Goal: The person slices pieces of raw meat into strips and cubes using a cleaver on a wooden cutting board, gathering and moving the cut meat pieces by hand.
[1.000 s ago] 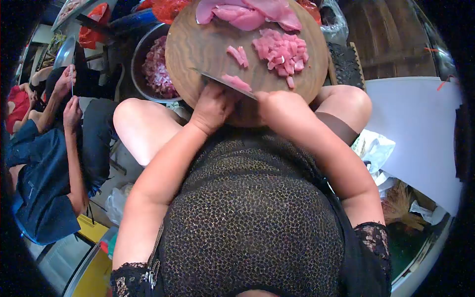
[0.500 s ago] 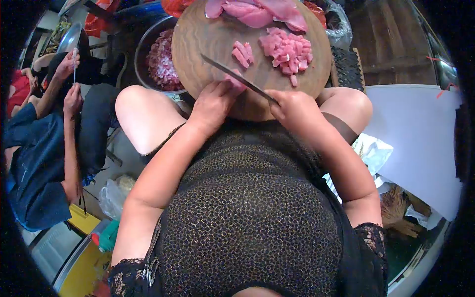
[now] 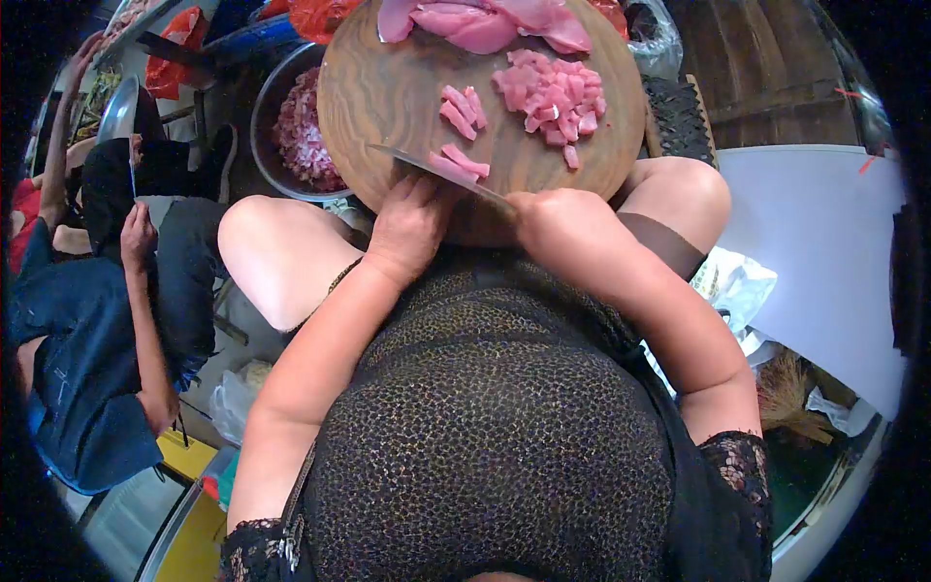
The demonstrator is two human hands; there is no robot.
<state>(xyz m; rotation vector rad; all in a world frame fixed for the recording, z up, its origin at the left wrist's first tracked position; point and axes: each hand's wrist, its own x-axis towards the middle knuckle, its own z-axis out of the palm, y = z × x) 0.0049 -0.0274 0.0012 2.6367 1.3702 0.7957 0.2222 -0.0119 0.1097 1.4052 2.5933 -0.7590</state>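
A knife (image 3: pixel 441 170) is in my right hand (image 3: pixel 564 228), whose fingers are wrapped round its handle. The blade slants left across the near part of a round wooden chopping board (image 3: pixel 364 97). My left hand (image 3: pixel 409 221) has its fingers curled on the board just on the near side of the blade, with the piece of meat they hold mostly hidden. Cut meat strips (image 3: pixel 465 161) lie right beyond the blade, and several more strips (image 3: pixel 464 112) lie farther up. To their right is a heap of diced meat (image 3: pixel 555 95). Large raw meat pieces (image 3: pixel 485 24) rest at the far edge.
A metal bowl (image 3: pixel 262 126) of chopped meat stands left of the board. At far left a seated person (image 3: pixel 92 359) holds a thin blade-like object in one hand. A white panel (image 3: pixel 815 262) and white plastic bags (image 3: pixel 737 291) are at right.
The knife and both hands have shifted slightly left and down in view. Fresh strips now lie beyond the blade. The person at left has moved one hand away, up and leftward.
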